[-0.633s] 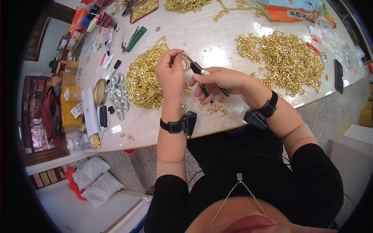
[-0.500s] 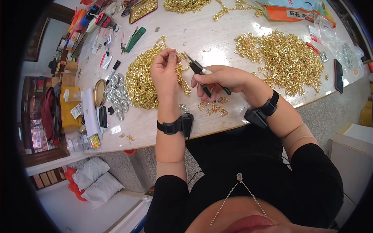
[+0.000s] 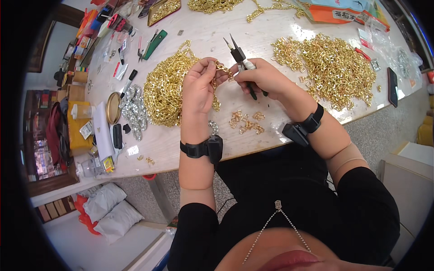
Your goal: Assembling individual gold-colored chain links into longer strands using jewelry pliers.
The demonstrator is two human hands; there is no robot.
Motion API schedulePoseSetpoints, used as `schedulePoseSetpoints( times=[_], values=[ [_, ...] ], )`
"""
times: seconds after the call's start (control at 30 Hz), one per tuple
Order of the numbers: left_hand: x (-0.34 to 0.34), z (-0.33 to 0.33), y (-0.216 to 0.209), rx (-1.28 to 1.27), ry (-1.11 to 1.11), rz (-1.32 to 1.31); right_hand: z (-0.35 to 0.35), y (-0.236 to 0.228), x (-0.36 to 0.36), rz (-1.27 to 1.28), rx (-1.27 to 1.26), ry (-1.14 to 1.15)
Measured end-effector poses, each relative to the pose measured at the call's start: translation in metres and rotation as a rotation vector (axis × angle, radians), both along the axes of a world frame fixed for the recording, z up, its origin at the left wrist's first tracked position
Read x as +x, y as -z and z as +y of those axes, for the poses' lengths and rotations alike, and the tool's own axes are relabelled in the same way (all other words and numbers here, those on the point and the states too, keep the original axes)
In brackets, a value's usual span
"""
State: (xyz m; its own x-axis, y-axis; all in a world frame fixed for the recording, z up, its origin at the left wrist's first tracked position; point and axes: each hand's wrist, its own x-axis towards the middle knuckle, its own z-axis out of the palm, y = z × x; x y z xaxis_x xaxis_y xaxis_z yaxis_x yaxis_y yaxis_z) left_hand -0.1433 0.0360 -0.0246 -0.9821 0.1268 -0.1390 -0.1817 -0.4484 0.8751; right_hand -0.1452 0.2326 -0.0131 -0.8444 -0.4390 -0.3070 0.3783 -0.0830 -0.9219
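My left hand (image 3: 198,86) is closed on a gold chain (image 3: 220,67), pinching it near its end. In my right hand (image 3: 262,77) are long-nosed pliers (image 3: 238,55) with dark handles, their two tips apart and pointing away from me. The right fingertips reach the chain's end beside the left fingers. A heap of gold chain (image 3: 159,92) lies just left of my left hand. Several loose gold links (image 3: 247,122) are scattered on the table below my hands, and a large pile of gold links (image 3: 346,74) sits to the right.
Silver chain (image 3: 134,110), a black marker (image 3: 129,83) and a round gold lid (image 3: 113,108) lie at left. Green-handled tweezers (image 3: 155,44) are farther back. A phone (image 3: 392,87) rests near the right table edge. More gold chain (image 3: 214,4) and an orange bag (image 3: 332,13) are at the back.
The pliers have swung upright in my right hand, their tips now away from the chain. My right fingers have closed in toward the chain end, which my left hand still holds.
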Motion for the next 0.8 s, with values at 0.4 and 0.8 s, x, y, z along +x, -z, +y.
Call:
schedulePoseSetpoints(
  times=[0.4,0.8],
  values=[
    [-0.004,0.001,0.004,-0.122,-0.034,0.040,0.003,0.005,-0.005,0.086,-0.068,0.083],
    [-0.006,0.009,0.008,-0.230,-0.201,0.191,0.042,0.003,-0.023,0.767,0.633,-0.093]
  ],
)
